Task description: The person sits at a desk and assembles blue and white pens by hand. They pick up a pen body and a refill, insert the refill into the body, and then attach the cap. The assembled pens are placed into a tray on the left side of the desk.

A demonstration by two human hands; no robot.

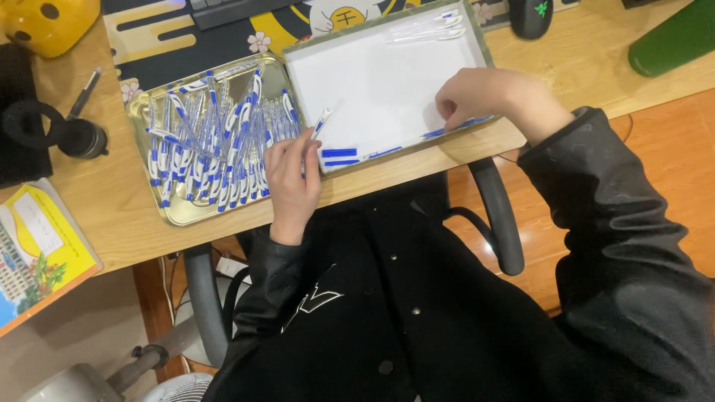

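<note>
1. While the left hand (292,179) pinches a white-and-blue pen (322,121) above the gold tray (149,104) of pens, it hovers beside the white tray (387,82).
2. Right hand (484,100) fingers curl onto blue pen parts (458,126) at the white tray's near right edge.

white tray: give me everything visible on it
The white tray is shallow, rectangular, with a greenish rim, lying flat and slightly turned on the wooden desk, beside the gold tray. Blue pen parts lie along its near edge, pale ones at the far corner. The right hand rests inside.
</note>
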